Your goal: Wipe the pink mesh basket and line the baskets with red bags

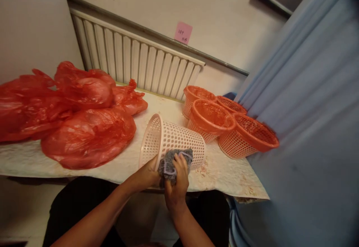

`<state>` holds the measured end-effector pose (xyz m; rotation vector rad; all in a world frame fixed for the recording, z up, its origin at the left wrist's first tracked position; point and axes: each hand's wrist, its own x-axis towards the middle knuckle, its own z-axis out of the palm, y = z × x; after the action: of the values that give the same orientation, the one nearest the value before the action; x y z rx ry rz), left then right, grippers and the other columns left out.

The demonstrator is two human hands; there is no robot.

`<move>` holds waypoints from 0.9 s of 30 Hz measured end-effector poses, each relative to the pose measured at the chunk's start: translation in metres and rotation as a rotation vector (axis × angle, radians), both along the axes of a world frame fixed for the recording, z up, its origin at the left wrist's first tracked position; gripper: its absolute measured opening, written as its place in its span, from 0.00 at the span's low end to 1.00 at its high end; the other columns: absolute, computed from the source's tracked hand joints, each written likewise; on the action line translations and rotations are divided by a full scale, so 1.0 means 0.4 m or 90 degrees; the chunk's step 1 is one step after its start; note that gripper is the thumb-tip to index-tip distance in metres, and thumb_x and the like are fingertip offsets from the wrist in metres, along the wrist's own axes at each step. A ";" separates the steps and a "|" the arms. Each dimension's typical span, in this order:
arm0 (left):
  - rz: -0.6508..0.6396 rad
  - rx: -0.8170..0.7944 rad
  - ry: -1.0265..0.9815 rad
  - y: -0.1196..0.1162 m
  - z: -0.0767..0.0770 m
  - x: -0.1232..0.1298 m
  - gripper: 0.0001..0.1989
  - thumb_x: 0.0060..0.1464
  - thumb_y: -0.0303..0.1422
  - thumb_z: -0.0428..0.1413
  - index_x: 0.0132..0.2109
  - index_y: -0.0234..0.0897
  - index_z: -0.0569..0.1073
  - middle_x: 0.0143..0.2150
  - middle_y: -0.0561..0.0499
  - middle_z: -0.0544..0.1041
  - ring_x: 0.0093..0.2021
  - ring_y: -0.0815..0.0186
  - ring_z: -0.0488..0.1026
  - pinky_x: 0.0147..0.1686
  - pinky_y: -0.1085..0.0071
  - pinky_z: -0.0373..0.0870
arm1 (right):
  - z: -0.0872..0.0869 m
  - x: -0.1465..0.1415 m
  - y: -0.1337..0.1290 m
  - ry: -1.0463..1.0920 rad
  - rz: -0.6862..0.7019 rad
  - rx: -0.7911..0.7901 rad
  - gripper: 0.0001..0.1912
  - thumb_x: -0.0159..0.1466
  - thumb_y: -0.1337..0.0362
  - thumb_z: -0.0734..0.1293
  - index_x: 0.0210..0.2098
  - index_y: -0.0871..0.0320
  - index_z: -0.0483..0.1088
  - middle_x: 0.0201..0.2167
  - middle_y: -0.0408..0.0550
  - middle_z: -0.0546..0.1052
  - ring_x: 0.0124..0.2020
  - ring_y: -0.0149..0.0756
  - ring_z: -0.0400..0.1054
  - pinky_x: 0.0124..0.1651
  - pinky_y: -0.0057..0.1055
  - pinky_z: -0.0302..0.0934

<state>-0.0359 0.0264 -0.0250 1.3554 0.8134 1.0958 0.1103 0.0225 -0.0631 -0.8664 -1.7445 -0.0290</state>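
Far left: red plastic bags [89, 138] heaped on the desk [165, 107], foremost one close to the front edge. Narrow strip of desk between bags and white basket [183, 135]. Basket on its side near the front edge, mouth leftward. Left hand [149, 173] curled on its rim, fingers partly hidden. Right hand [178, 175], fingers bent, grips grey cloth [168, 157] against basket's side. Rightward: four bag-lined baskets [228, 123] upright, crowding the white one's base; desk corner shows before them. Blue curtain [308, 127] bounds the right.

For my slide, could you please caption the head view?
Left hand holds a tipped pale basket; right hand holds a grey cloth against it.
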 end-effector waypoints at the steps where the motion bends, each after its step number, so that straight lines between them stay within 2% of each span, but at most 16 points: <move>1: -0.013 0.000 0.009 0.001 -0.009 -0.008 0.33 0.50 0.26 0.56 0.64 0.38 0.61 0.60 0.45 0.72 0.59 0.54 0.69 0.61 0.54 0.62 | 0.018 -0.018 0.000 -0.008 0.025 0.014 0.26 0.61 0.70 0.60 0.59 0.57 0.60 0.59 0.56 0.68 0.66 0.49 0.55 0.62 0.57 0.56; 6: -0.045 0.049 0.101 -0.013 -0.062 -0.036 0.24 0.56 0.29 0.52 0.61 0.35 0.66 0.60 0.44 0.72 0.59 0.55 0.68 0.63 0.55 0.59 | 0.134 -0.057 0.063 -0.047 0.040 0.006 0.25 0.58 0.72 0.60 0.55 0.57 0.64 0.56 0.54 0.71 0.65 0.46 0.57 0.63 0.54 0.55; 9: -0.073 0.059 0.133 -0.022 -0.081 -0.039 0.22 0.56 0.29 0.52 0.58 0.36 0.69 0.57 0.45 0.74 0.60 0.55 0.67 0.64 0.54 0.56 | 0.178 -0.066 0.094 -0.044 0.037 -0.024 0.24 0.58 0.73 0.59 0.54 0.57 0.66 0.55 0.52 0.73 0.63 0.43 0.58 0.63 0.49 0.56; 12: -0.052 0.067 0.108 -0.018 -0.073 -0.027 0.24 0.56 0.30 0.53 0.60 0.36 0.66 0.58 0.43 0.73 0.60 0.55 0.67 0.64 0.53 0.58 | 0.181 -0.069 0.095 -0.035 0.033 -0.033 0.25 0.57 0.73 0.60 0.54 0.58 0.66 0.55 0.52 0.72 0.63 0.42 0.59 0.63 0.49 0.56; 16: 0.072 0.073 0.018 -0.001 -0.022 0.002 0.32 0.54 0.29 0.56 0.65 0.36 0.58 0.63 0.40 0.67 0.64 0.54 0.63 0.64 0.55 0.58 | 0.161 -0.064 0.066 -0.035 0.025 -0.022 0.26 0.58 0.74 0.59 0.55 0.58 0.65 0.56 0.53 0.72 0.64 0.43 0.57 0.63 0.52 0.55; 18: 0.077 0.083 0.003 0.004 -0.004 0.012 0.34 0.53 0.28 0.56 0.66 0.36 0.57 0.63 0.40 0.66 0.66 0.53 0.59 0.66 0.54 0.55 | 0.157 -0.058 0.056 -0.037 0.025 -0.017 0.25 0.58 0.73 0.59 0.55 0.58 0.65 0.56 0.53 0.72 0.64 0.44 0.57 0.62 0.52 0.56; 20: 0.052 0.081 0.001 0.004 -0.002 0.016 0.34 0.52 0.28 0.56 0.66 0.35 0.58 0.63 0.41 0.67 0.66 0.52 0.59 0.66 0.53 0.55 | 0.161 -0.049 0.061 -0.047 0.034 -0.022 0.26 0.58 0.73 0.60 0.55 0.57 0.66 0.55 0.52 0.72 0.63 0.43 0.58 0.62 0.51 0.56; 24: 0.007 0.038 -0.007 -0.007 -0.026 0.011 0.30 0.53 0.27 0.53 0.64 0.36 0.61 0.60 0.43 0.71 0.63 0.54 0.65 0.64 0.53 0.59 | 0.175 -0.014 0.134 -0.059 0.033 -0.067 0.26 0.57 0.72 0.60 0.55 0.57 0.68 0.54 0.51 0.73 0.61 0.42 0.60 0.64 0.48 0.54; 27: 0.011 0.011 0.008 -0.016 -0.025 0.008 0.31 0.51 0.26 0.52 0.63 0.36 0.63 0.59 0.46 0.73 0.62 0.54 0.66 0.64 0.52 0.58 | 0.172 0.048 0.223 -0.037 -0.033 -0.105 0.25 0.57 0.71 0.60 0.54 0.57 0.69 0.53 0.51 0.73 0.58 0.42 0.63 0.62 0.46 0.55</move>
<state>-0.0326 0.0200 -0.0349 1.3736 0.8278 1.1114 0.1294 0.1117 0.0056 -1.0398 -1.7970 0.0572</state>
